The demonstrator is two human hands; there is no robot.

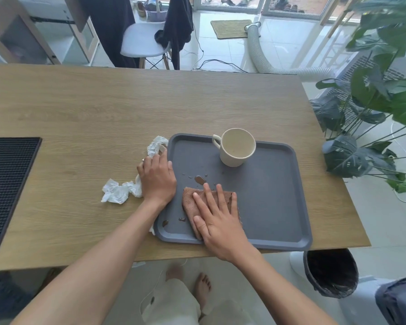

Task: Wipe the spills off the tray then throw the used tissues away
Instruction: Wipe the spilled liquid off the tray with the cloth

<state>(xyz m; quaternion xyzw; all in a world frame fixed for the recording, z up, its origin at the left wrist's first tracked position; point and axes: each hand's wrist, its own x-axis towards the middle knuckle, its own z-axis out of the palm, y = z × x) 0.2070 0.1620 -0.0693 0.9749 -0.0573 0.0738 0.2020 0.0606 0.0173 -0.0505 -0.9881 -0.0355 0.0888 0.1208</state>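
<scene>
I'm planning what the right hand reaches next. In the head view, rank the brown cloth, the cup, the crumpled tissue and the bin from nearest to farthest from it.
From the right hand:
1. Brown cloth, under the palm.
2. Cup, at the tray's far edge.
3. Crumpled tissue, on the table beyond the left hand.
4. Bin, on the floor to the right.

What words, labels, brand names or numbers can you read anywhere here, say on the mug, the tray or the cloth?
None can be read.
The cream mug is plain on the side that shows.
The grey tray bears no marking.
The brown cloth under the right hand shows no tag.
</scene>
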